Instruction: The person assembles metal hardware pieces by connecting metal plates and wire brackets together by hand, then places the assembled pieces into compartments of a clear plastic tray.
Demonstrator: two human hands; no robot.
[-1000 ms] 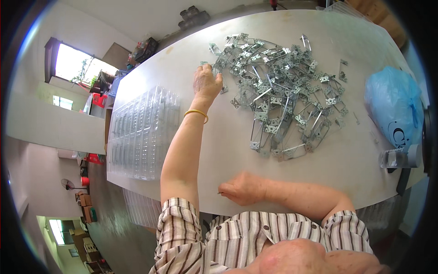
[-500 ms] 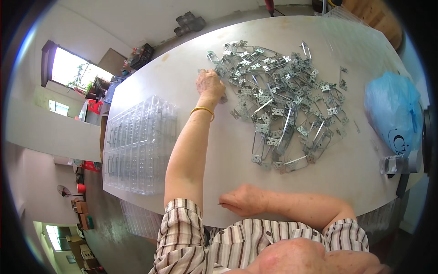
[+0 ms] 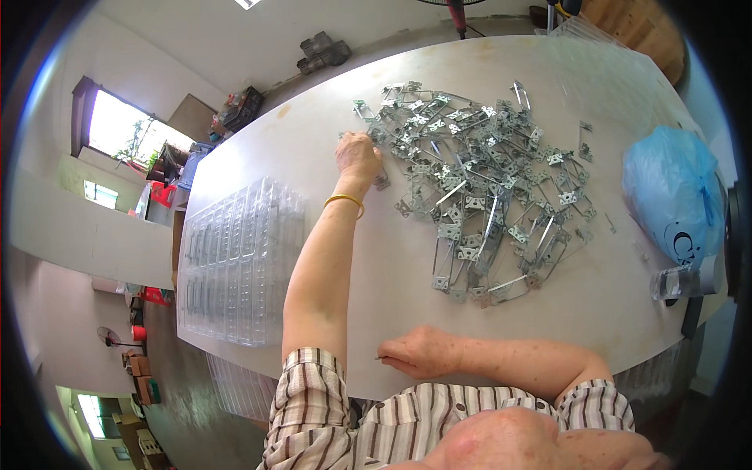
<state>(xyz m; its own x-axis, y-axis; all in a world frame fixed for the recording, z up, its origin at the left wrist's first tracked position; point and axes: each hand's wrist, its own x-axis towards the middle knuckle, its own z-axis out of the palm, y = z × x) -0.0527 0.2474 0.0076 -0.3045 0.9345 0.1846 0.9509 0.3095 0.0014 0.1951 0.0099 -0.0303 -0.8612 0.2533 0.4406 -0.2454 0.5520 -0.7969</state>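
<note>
A tangled heap of silvery metal brackets (image 3: pixel 470 176), small plates joined by thin rods, covers the middle and right of the pale table. At its left edge my left hand (image 3: pixel 358 160) reaches far forward, a yellow bangle on the wrist. Its fingers curl downward, mostly out of sight, over a metal bracket (image 3: pixel 381 181) that shows beside the hand. Near the front edge my right hand (image 3: pixel 423 352) rests on the tabletop, closed. From its fingertips pokes a short, thin, dark end of something too small to name.
Clear plastic trays (image 3: pixel 239 262) with moulded compartments are stacked at the left. To the right sit a tied blue plastic bag (image 3: pixel 672 192) and a clear container (image 3: pixel 675 283). Clear plastic sheets (image 3: pixel 619 86) lie at the far right corner.
The whole view has shifted slightly, so the table sits a little lower. Both hands stay at nearly the same spots, and the heap looks unchanged.
</note>
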